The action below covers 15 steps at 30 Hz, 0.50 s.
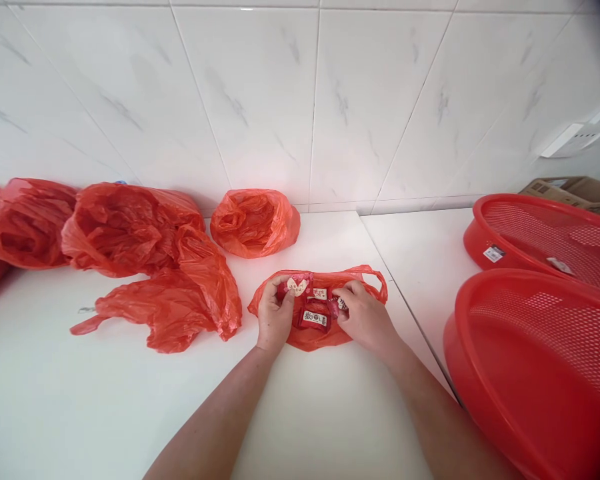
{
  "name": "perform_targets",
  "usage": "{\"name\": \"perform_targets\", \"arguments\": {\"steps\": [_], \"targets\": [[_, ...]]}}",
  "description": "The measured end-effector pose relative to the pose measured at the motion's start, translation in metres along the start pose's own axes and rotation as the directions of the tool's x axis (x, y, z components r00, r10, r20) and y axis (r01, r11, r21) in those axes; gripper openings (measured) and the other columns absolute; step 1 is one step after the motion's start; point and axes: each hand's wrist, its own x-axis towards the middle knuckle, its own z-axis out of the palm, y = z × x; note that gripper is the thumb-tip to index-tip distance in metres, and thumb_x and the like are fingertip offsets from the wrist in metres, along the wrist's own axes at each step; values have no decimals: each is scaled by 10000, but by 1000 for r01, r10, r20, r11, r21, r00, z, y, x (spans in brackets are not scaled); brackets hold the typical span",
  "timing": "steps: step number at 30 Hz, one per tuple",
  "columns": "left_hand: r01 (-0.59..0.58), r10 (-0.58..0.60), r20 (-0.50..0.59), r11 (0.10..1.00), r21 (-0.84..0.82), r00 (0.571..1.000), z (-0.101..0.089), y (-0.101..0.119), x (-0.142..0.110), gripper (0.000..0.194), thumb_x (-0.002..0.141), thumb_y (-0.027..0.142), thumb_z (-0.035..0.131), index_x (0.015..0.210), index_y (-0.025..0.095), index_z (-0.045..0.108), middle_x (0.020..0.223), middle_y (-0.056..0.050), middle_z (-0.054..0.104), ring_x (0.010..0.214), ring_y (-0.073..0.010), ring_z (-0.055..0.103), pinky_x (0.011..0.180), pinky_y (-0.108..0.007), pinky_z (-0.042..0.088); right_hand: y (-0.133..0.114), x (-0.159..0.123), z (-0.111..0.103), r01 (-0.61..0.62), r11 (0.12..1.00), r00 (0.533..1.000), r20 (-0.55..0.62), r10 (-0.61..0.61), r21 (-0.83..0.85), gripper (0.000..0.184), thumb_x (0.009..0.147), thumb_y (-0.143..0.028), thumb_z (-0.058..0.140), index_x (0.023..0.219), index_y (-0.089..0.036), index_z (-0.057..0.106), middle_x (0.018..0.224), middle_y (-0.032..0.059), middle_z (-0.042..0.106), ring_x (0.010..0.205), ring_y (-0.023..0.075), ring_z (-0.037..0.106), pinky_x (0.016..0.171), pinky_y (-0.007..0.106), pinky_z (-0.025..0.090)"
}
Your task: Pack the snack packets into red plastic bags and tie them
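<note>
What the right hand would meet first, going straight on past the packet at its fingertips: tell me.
The right hand would probably meet the farther white-labelled packet lying in the red bag, though depth there is unclear.

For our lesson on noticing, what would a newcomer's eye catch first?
Two big red baskets dominate the right. Crumpled red plastic bags crowd the left, before a tiled wall. Centrally, the left hand and right hand pinch small red packets at a spread red bag.

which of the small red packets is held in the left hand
The leftmost packet, pinched in the left hand, its pale label heart-like. Two packets lie between the hands; the right hand holds the fourth packet.
</note>
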Motion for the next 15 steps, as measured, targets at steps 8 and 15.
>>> {"name": "perform_targets", "arguments": {"steps": [8,15], "targets": [[-15,15,7,1000,-8,1000,0,4,-1,226,830,250,563,1053,214,552,1036,-41,608,965,-168,588,881,-326,475,2,-1,0,-62,998,997,34,62,9,186,793,-197,546,968,-229,602,972,19,571,630,101,546,504,240,365],[-30,30,-1,1000,7,1000,0,5,0,224,822,240,565,1043,207,558,1025,-44,611,957,-166,588,881,-324,476,-1,-1,2,-57,993,991,-112,68,103,125,830,-224,527,926,-232,606,914,7,585,647,113,571,540,262,429]]}}
